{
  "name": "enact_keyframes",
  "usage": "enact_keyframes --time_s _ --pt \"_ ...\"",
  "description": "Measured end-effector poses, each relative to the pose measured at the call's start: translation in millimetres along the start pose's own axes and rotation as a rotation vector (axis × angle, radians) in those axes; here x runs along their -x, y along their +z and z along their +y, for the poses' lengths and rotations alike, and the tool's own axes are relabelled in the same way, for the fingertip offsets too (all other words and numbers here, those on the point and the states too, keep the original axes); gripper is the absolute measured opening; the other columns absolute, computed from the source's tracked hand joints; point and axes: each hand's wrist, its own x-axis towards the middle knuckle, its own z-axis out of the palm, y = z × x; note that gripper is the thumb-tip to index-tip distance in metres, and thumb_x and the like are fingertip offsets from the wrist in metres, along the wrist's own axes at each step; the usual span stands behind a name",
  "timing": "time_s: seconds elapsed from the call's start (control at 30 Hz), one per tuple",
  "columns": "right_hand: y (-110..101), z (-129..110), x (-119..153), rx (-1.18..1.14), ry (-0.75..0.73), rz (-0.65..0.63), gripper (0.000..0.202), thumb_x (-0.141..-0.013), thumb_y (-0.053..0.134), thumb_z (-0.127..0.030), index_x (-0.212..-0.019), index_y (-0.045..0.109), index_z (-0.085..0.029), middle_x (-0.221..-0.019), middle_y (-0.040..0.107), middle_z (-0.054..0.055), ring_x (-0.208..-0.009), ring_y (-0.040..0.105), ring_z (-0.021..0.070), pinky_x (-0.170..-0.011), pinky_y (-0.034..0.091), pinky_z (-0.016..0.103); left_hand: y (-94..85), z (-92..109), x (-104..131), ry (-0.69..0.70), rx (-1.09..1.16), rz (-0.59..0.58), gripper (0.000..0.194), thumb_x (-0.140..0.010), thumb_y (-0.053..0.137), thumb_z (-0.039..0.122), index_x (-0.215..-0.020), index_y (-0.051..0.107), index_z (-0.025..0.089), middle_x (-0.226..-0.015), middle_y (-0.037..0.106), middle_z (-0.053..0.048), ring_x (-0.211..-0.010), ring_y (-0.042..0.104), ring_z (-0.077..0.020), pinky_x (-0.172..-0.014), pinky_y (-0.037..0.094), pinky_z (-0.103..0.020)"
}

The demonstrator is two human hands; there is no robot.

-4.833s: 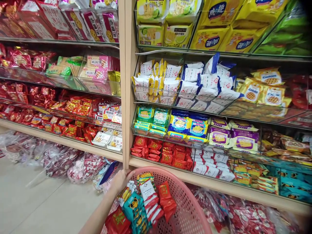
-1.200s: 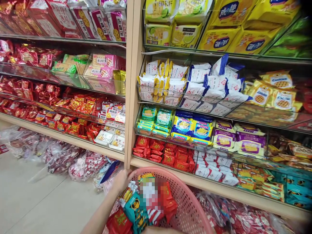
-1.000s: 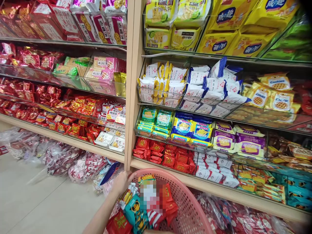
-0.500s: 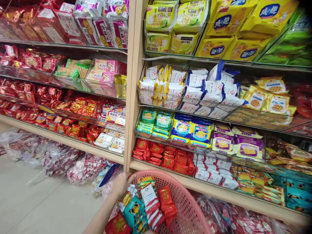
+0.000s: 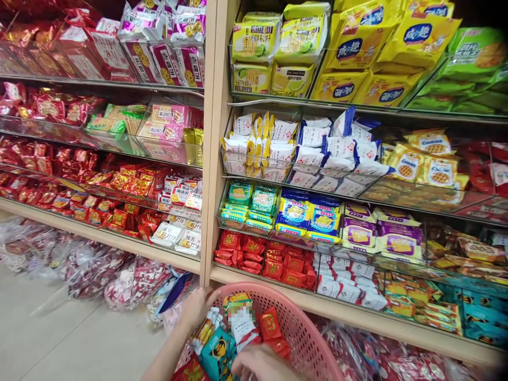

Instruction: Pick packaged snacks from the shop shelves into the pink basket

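Left hand [image 5: 195,308] grips the far-left rim of the pink perforated basket [image 5: 305,330], fingers curled over the edge, forearm running down to the frame bottom. Right hand [image 5: 260,365] sits low at the frame edge, over the snack packets inside the basket; back of hand faces the camera, so I cannot tell whether the fingers are closed on anything.

Basket contents: teal packet [image 5: 217,352] just left of the right hand, red packet [image 5: 271,324] above it, red-and-white packet [image 5: 241,324] between them (partly blurred), yellow-striped packet [image 5: 205,330] next to the left hand.

Basket is held up against the lower shelf edge [image 5: 357,317] of the wooden shelving unit. Directly behind it: red packets [image 5: 273,259], then white packets [image 5: 345,278] to the right. One tier up: green biscuit packs [image 5: 252,201], blue-yellow packs [image 5: 307,214], purple packs [image 5: 381,233]. Higher: white sachets with yellow and blue trim [image 5: 301,148], cookie packs [image 5: 420,161]. Top tier: lemon cracker packs [image 5: 273,47], yellow packs [image 5: 377,53], green packs [image 5: 468,63].

Left bay past the upright post [image 5: 210,137]: red snacks [image 5: 79,185], pink boxes [image 5: 166,119]. Clear bulk bags [image 5: 99,264] lie on the floor [image 5: 59,338] under it.
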Motion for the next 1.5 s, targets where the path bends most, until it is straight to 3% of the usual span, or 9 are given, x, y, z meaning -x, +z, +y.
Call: enact_keyframes --time_s 0.17,0.23,0.33,0.47,0.6,0.7,0.87,1.27,1.5 --pt "-101.1 -88.6 -36.4 0.536 -0.296 0.252 0.016 -0.087 0.048 -0.025 -0.088 0.063 -0.018 -0.083 0.065 0.002 -0.076 0.058 0.0136 -0.071 0.044 0.025 -0.2 -0.4 0.4 -0.016 0.012 0.000 0.052 -0.092 0.028 0.053 -0.069 0.060 0.019 -0.071 0.070 -0.008 -0.075 0.068 -0.0195 -0.058 0.033 -0.023" --pt "-140.0 -110.0 -61.2 0.747 -0.381 0.388 0.021 -0.091 0.042 -0.023 -0.098 0.061 -0.016 -0.096 0.064 0.006 -0.087 0.058 0.0157 -0.079 0.044 0.028 0.8 -1.4 0.4 -0.019 0.012 0.001 0.054 -0.092 0.026 0.054 -0.069 0.060 0.020 -0.071 0.069 -0.008 -0.075 0.068 -0.0202 -0.057 0.033 -0.023" --pt "-183.3 -115.1 -103.7 1.036 -0.380 0.587 0.028 -0.091 0.040 -0.019 -0.114 0.055 -0.012 -0.114 0.059 0.013 -0.105 0.053 0.0214 -0.089 0.041 0.034 3.1 -3.4 0.0 -0.026 0.005 0.007 0.056 -0.091 0.024 0.056 -0.071 0.061 0.020 -0.074 0.070 -0.010 -0.078 0.068 -0.0214 -0.058 0.033 -0.024" --pt "-212.5 -97.5 -148.7 1.282 -0.311 0.685 0.043 -0.086 0.042 -0.012 -0.129 0.045 -0.010 -0.133 0.048 0.018 -0.121 0.041 0.0269 -0.099 0.034 0.042 4.7 -5.1 0.3 -0.036 0.004 0.010 0.055 -0.092 0.024 0.056 -0.074 0.062 0.019 -0.076 0.071 -0.011 -0.080 0.068 -0.0218 -0.059 0.034 -0.024" --pt "-223.9 -83.1 -171.5 1.322 -0.223 0.782 0.057 -0.084 0.045 -0.014 -0.139 0.033 -0.010 -0.143 0.038 0.019 -0.129 0.032 0.0297 -0.106 0.023 0.048 4.1 -6.9 1.7 -0.023 0.041 0.022 0.056 -0.092 0.024 0.055 -0.071 0.061 0.019 -0.074 0.070 -0.009 -0.077 0.068 -0.0208 -0.059 0.034 -0.024" --pt "-226.7 -79.0 -178.9 1.309 -0.207 0.805 0.060 -0.083 0.048 -0.018 -0.141 0.031 -0.010 -0.141 0.040 0.019 -0.128 0.033 0.0304 -0.107 0.021 0.049 3.7 -8.5 2.1 -0.021 0.056 0.027 0.056 -0.092 0.024 0.056 -0.068 0.060 0.019 -0.071 0.070 -0.008 -0.075 0.068 -0.0204 -0.059 0.034 -0.024" --pt "-222.5 -80.7 -179.0 1.313 -0.213 0.803 0.057 -0.084 0.047 -0.020 -0.138 0.034 -0.011 -0.128 0.050 0.018 -0.122 0.037 0.0308 -0.104 0.025 0.047 3.4 -7.2 1.4 -0.041 0.024 0.016 0.054 -0.092 0.025 0.054 -0.073 0.061 0.019 -0.073 0.069 -0.009 -0.077 0.067 -0.0205 -0.061 0.035 -0.024" --pt "-210.7 -87.2 -178.6 1.430 -0.234 0.913 0.041 -0.090 0.029 -0.007 -0.128 0.042 -0.014 -0.111 0.055 0.015 -0.098 0.047 0.0267 -0.085 0.033 0.042 0.3 -2.9 2.7 -0.037 0.036 -0.005 0.053 -0.093 0.024 0.053 -0.074 0.060 0.019 -0.075 0.068 -0.009 -0.077 0.067 -0.0197 -0.060 0.035 -0.023" --pt "-211.3 -91.8 -175.4 1.418 -0.221 0.907 0.037 -0.087 0.038 -0.007 -0.123 0.045 -0.012 -0.102 0.058 0.013 -0.096 0.048 0.0272 -0.080 0.032 0.040 2.9 -3.7 1.3 -0.026 0.023 0.009 0.057 -0.092 0.022 0.055 -0.074 0.061 0.019 -0.077 0.070 -0.010 -0.078 0.068 -0.0209 -0.061 0.036 -0.024"
